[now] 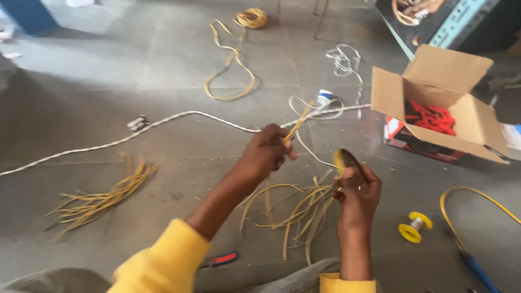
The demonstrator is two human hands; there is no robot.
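Note:
My left hand (pixel 267 150) is closed around a thin yellow strip (pixel 298 122) that sticks up and to the right from the fingers. My right hand (pixel 358 192) grips a small dark tool with a yellow tip (pixel 343 160), held upright; it is blurred. A thin white wire (pixel 312 152) runs between the two hands. Below them a loose heap of yellow strips (pixel 298 209) lies on the grey floor (pixel 179 65).
A second bundle of yellow strips (pixel 100 198) lies at the left. A twisted white cord (pixel 163 120) crosses the floor. An open cardboard box (pixel 439 100) with red pieces stands at the right. A yellow spool (pixel 414 226), a yellow cable (pixel 477 198) and a red-and-blue tool (pixel 221 260) lie nearby.

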